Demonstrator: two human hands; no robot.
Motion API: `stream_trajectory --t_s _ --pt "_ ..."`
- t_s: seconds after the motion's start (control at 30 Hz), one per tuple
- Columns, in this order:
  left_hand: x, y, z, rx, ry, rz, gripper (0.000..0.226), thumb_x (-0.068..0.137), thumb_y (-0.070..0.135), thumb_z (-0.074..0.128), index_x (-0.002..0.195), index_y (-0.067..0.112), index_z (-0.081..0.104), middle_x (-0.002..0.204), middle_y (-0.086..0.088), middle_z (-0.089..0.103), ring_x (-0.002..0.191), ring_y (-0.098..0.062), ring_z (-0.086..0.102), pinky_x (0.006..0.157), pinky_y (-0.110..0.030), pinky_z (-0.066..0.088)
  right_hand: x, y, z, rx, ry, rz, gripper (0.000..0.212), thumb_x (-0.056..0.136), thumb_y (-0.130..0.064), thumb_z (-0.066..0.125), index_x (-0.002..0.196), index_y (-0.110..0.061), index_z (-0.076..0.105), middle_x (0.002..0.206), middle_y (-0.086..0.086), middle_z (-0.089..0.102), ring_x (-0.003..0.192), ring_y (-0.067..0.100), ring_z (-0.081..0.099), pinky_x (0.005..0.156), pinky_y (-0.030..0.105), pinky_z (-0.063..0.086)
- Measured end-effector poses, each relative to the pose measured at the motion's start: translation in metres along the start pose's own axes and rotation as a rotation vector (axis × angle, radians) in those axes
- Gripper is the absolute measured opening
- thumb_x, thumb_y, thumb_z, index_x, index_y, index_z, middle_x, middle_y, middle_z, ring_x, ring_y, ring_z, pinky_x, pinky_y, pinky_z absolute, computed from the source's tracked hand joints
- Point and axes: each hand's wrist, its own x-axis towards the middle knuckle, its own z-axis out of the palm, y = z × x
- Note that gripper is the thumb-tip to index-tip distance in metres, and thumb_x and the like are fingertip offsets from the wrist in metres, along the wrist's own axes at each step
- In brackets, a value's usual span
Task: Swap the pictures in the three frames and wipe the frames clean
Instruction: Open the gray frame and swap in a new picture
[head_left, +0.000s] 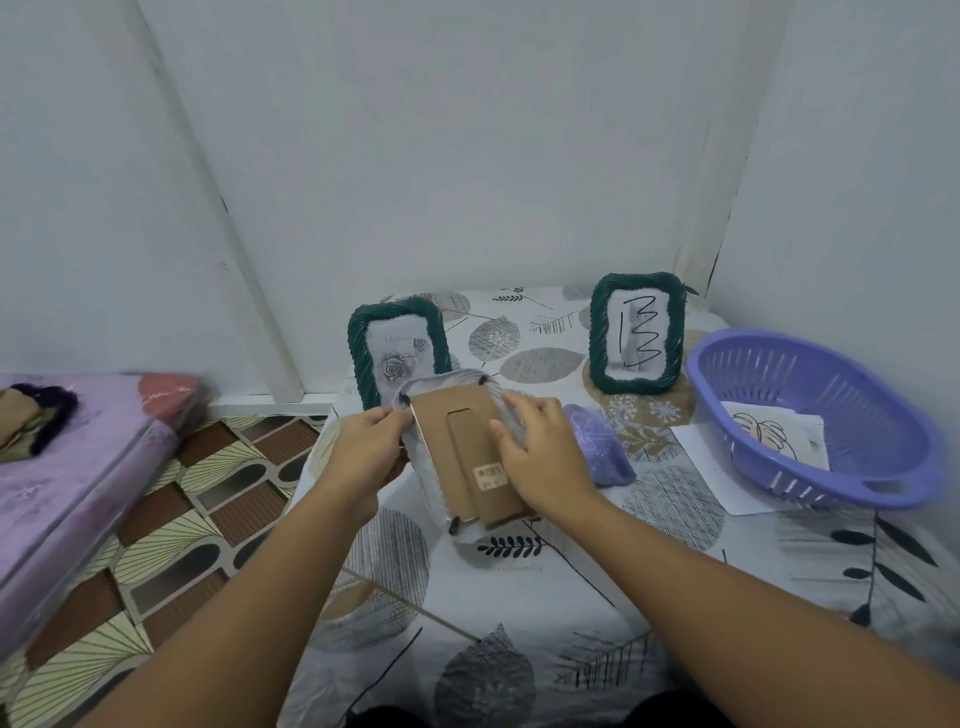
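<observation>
A: Left hand (366, 449) pinches the grey frame (457, 457) at its upper left edge; right hand (540, 457) rests on its cardboard backing (452, 441), fingers fairly straight. Position?

B: Face-down, held over the leaf-print tabletop (519, 613).

A: Surroundings?

B: Green frame, rose picture (397, 349), upright just behind. Green frame, scribble picture (638, 332), upright, further right. Purple cloth (597, 444) beside the right hand. Purple basket (810, 415) holding a leaf drawing (774, 434).

A: Labels?

B: Barcode sticker (491, 476), unreadable.
</observation>
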Motion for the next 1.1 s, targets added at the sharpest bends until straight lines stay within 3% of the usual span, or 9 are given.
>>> stream_trajectory --t_s 0.07,0.2,0.37,0.5,0.6,0.73,0.83,0.93,1.1 --pt "0.007 -0.007 -0.001 0.008 -0.04 -0.044 0.019 0.102 0.014 0.058 0.085 0.009 0.064 0.058 0.001 0.055 0.051 -0.011 0.044 0.055 -0.024 0.035 0.002 0.001 -0.001 0.155 -0.038 0.152 0.047 0.102 -0.04 0.051 0.146 -0.028 0.044 0.128 0.001 0.054 0.119 0.019 0.053 0.103 0.042 0.045" --pt "0.021 -0.025 -0.006 0.08 -0.068 -0.076 0.022 0.103 0.018 0.059 0.081 0.013 0.064 0.065 -0.003 0.051 0.056 -0.013 0.042 0.055 -0.025 0.033 0.005 0.009 0.002 0.154 -0.119 0.269 0.034 0.101 -0.035 0.056 0.131 -0.021 0.056 0.087 -0.011 0.06 0.092 0.016 0.06 0.087 0.034 0.049" --pt "0.031 -0.044 -0.006 0.262 0.007 0.032 0.032 0.102 0.027 0.062 0.076 0.009 0.072 0.057 0.0 0.053 0.052 -0.015 0.043 0.055 -0.029 0.034 0.016 0.02 0.01 -0.073 -0.211 0.254 0.031 0.097 -0.044 0.059 0.115 -0.019 0.06 0.098 0.0 0.069 0.098 0.022 0.063 0.087 0.035 0.051" --pt "0.039 -0.046 0.0 0.467 0.068 0.118 0.025 0.1 0.037 0.063 0.092 0.018 0.077 0.083 0.0 0.072 0.082 -0.023 0.066 0.08 -0.039 0.054 0.025 0.026 0.012 -0.184 -0.257 0.257 0.035 0.096 -0.047 0.059 0.108 -0.014 0.061 0.101 0.003 0.069 0.098 0.024 0.062 0.083 0.034 0.05" --pt "0.04 -0.047 0.002 0.59 0.075 0.131 0.027 0.104 0.032 0.055 0.1 0.016 0.076 0.089 -0.002 0.072 0.093 -0.027 0.066 0.089 -0.042 0.055 0.026 0.031 0.014 -0.21 -0.255 0.267 0.035 0.094 -0.049 0.061 0.106 -0.016 0.062 0.1 0.001 0.069 0.097 0.022 0.062 0.083 0.034 0.051" --pt "0.042 -0.056 0.002 0.73 0.062 0.159 0.025 0.104 0.026 0.054 0.101 0.013 0.075 0.091 -0.002 0.072 0.079 -0.019 0.066 0.071 -0.029 0.055 0.023 0.039 0.016 -0.261 -0.249 0.249 0.033 0.09 -0.05 0.065 0.1 -0.018 0.064 0.1 0.0 0.07 0.098 0.021 0.063 0.082 0.033 0.051" --pt "0.042 -0.058 0.002 0.765 0.069 0.168 0.016 0.103 0.023 0.057 0.11 0.018 0.071 0.097 -0.002 0.068 0.061 -0.002 0.056 0.046 -0.013 0.037 0.023 0.04 0.016 -0.291 -0.248 0.227 0.033 0.088 -0.05 0.067 0.102 -0.02 0.064 0.104 -0.001 0.069 0.101 0.02 0.061 0.081 0.032 0.048" --pt "0.046 -0.057 0.003 0.743 0.081 0.165 0.015 0.102 0.022 0.058 0.111 0.019 0.07 0.089 0.003 0.066 0.052 -0.002 0.057 0.04 -0.013 0.037 0.025 0.039 0.014 -0.297 -0.261 0.216 0.034 0.089 -0.049 0.067 0.104 -0.018 0.064 0.103 0.0 0.069 0.101 0.02 0.061 0.081 0.031 0.048" --pt "0.051 -0.056 0.007 0.751 0.09 0.16 0.013 0.101 0.026 0.059 0.102 0.02 0.071 0.086 0.003 0.067 0.059 -0.004 0.055 0.048 -0.017 0.035 0.033 0.035 0.014 -0.281 -0.161 0.188 0.025 0.094 -0.041 0.061 0.105 -0.018 0.062 0.102 0.003 0.069 0.101 0.025 0.061 0.085 0.035 0.051"
